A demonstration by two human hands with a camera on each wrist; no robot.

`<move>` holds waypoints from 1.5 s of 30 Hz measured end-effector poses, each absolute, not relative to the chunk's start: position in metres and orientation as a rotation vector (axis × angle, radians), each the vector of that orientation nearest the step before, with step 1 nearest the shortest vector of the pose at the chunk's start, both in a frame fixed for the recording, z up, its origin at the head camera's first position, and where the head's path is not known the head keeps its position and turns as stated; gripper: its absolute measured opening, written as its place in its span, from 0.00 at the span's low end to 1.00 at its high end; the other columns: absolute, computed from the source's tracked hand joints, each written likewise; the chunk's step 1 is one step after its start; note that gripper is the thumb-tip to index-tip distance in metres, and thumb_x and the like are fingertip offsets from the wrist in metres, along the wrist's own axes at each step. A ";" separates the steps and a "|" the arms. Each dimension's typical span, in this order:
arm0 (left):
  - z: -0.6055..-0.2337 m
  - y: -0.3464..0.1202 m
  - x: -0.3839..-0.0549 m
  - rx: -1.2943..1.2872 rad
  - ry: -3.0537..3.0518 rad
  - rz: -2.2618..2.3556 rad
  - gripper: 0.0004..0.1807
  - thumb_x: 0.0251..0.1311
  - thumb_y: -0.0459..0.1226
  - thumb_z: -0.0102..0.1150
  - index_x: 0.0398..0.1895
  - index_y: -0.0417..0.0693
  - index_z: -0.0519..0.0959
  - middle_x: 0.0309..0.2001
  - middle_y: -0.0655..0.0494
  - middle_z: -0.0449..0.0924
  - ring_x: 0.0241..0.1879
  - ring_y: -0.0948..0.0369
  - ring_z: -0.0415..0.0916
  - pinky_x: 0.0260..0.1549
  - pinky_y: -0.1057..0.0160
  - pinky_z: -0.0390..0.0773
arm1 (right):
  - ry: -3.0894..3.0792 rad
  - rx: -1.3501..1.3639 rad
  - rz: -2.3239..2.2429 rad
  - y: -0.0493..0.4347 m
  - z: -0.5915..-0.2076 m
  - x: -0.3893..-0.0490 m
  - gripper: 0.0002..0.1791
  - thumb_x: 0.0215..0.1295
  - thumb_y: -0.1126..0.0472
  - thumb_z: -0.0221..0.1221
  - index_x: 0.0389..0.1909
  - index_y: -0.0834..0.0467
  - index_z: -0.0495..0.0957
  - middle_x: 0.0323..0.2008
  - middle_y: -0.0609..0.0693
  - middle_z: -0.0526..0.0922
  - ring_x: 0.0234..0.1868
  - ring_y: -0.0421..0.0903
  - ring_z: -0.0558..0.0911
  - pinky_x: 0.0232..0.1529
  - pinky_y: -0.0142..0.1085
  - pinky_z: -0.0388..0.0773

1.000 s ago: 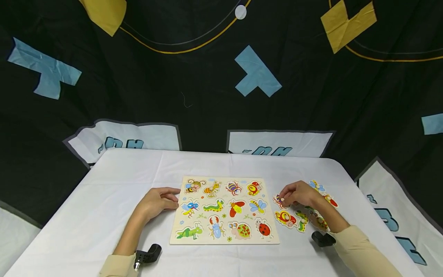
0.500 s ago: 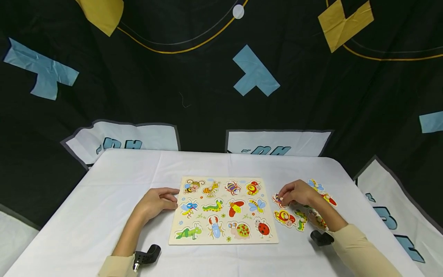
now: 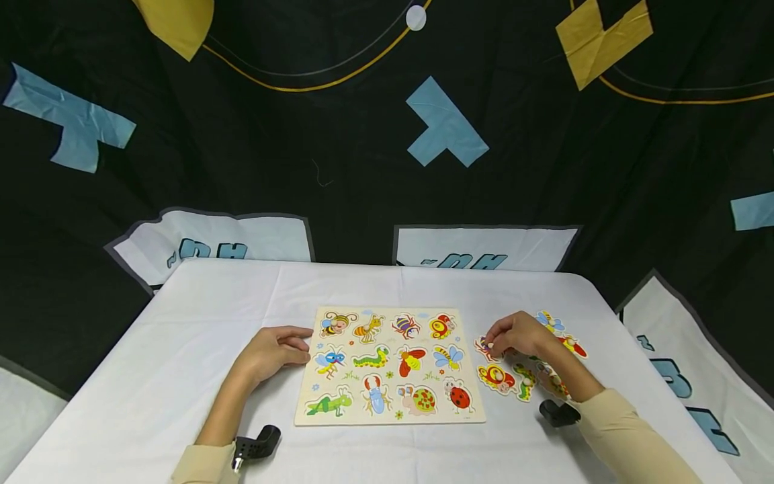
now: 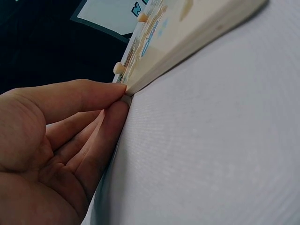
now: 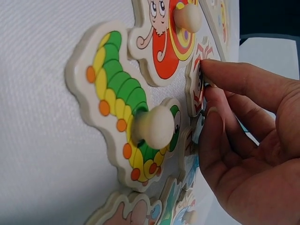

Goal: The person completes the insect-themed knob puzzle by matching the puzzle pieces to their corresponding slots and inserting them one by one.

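My left hand is at the left edge of a wooden insect puzzle board. In the left wrist view, its thumb and fingertips pinch the board's edge. Right of the board, my right hand bends over a spider puzzle piece, its thumb and index finger pinching at the middle of the piece; the fingers hide part of it. Close by lie a caterpillar piece with a round wooden knob and a red-and-yellow butterfly piece.
More knobbed pieces lie under and behind the right forearm, among them a dragonfly piece and a red-winged piece. A white cloth covers the table. A black patterned curtain hangs behind it.
The view shifts slightly. Both hands keep nearly the same place and pose, and the board and loose pieces stay where they were.
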State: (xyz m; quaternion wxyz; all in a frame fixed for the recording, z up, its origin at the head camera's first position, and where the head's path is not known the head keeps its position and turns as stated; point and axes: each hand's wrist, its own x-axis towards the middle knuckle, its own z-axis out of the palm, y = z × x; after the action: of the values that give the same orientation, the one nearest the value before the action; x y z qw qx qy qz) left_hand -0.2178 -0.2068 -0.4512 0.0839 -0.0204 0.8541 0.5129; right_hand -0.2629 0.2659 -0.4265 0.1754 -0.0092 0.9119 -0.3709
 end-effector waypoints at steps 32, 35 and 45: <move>-0.451 -0.207 -0.218 -0.047 2.515 1.568 0.30 0.49 0.29 0.73 0.60 0.36 0.80 0.37 0.51 0.86 0.36 0.62 0.81 0.35 0.67 0.81 | 2.602 0.004 -1.089 0.240 -0.414 -0.279 0.10 0.50 0.65 0.72 0.35 0.58 0.87 0.29 0.48 0.85 0.28 0.45 0.76 0.31 0.37 0.73; -0.451 -0.207 -0.218 -0.051 2.519 1.561 0.30 0.50 0.29 0.73 0.60 0.36 0.80 0.37 0.51 0.86 0.36 0.62 0.81 0.35 0.67 0.81 | 2.595 -0.014 -1.103 0.237 -0.414 -0.280 0.10 0.49 0.66 0.72 0.35 0.59 0.87 0.28 0.47 0.84 0.27 0.45 0.75 0.29 0.37 0.72; -0.451 -0.207 -0.218 -0.059 2.506 1.574 0.30 0.50 0.29 0.73 0.60 0.36 0.79 0.37 0.51 0.86 0.36 0.62 0.81 0.35 0.67 0.81 | 2.590 -0.065 -1.149 0.218 -0.414 -0.287 0.09 0.49 0.67 0.71 0.34 0.60 0.88 0.29 0.49 0.85 0.28 0.44 0.76 0.32 0.38 0.74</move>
State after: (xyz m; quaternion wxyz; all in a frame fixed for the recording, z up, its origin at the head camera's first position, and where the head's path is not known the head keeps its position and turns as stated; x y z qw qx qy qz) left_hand -0.2181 -0.2075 -0.4506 0.0908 -0.0197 0.8432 0.5296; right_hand -0.2865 0.2180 -0.4139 0.1531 -0.0226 0.9030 -0.4007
